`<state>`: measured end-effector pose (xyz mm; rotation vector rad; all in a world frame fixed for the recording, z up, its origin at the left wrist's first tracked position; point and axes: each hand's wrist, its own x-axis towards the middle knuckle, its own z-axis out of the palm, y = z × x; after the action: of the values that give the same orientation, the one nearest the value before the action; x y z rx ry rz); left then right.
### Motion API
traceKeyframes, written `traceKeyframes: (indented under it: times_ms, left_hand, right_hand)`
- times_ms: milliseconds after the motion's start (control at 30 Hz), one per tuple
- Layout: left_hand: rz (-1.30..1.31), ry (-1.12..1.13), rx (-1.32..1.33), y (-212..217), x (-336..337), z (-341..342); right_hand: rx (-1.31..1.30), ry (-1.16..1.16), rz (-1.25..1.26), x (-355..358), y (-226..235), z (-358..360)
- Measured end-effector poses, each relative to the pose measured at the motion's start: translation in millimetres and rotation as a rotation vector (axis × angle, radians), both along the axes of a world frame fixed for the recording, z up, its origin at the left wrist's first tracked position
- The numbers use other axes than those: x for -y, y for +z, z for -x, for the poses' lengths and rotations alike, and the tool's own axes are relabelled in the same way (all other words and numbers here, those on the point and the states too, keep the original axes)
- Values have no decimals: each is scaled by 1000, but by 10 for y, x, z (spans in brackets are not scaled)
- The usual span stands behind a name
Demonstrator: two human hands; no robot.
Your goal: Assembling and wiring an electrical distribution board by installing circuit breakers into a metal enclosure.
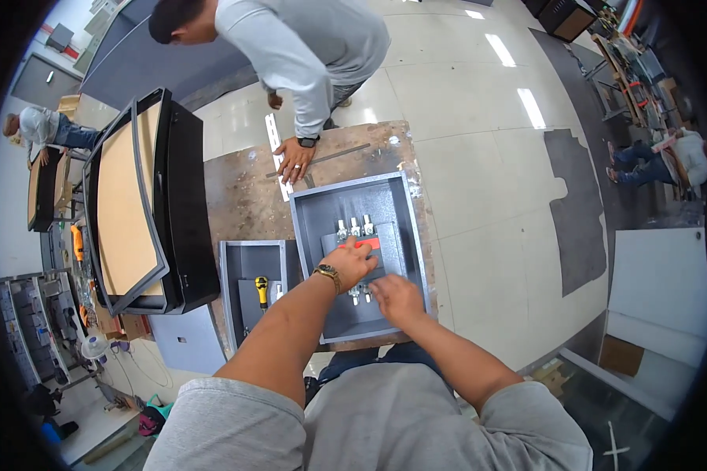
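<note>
Had the left hand [352,264] over the dark switch block with a red strip [373,245], fingers slightly spread on top; could not tell of any grip beneath. Had the right hand [398,301] close to the lower metal terminals [356,297], fingers bent inward; could not tell of any small part pinched there. Saw the block inside the large grey metal enclosure [373,196], about the middle of its floor, on the worn worktable [243,196].

Judged a shift of the block as the first danger, in case of loose seating and uneven pressure from the left hand. Feared also a small fastener dropped into the enclosure, because of poor sight under the fingers. Considered scraped fingertips possible, from work so near to metal terminals, and likewise a scratched gold watch [328,273] against the hardware. Noticed a co-worker's hand [297,159] on the white slotted strip [272,129], with its near end just beside the enclosure's corner: with a sudden push there, possible to jolt the enclosure and spoil the alignment.
</note>
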<state>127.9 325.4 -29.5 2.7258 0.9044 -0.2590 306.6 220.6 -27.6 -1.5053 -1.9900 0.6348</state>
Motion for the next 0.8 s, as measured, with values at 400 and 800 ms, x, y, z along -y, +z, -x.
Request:
traceKeyframes:
  times_ms: [400, 800]
  left_hand:
    - [28, 25, 30, 131, 53, -14]
    - [62, 29, 21, -42, 28, 72]
  right_hand:
    - [-50, 174, 35, 286, -169, -12]
    - [-46, 155, 47, 36, -237, 28]
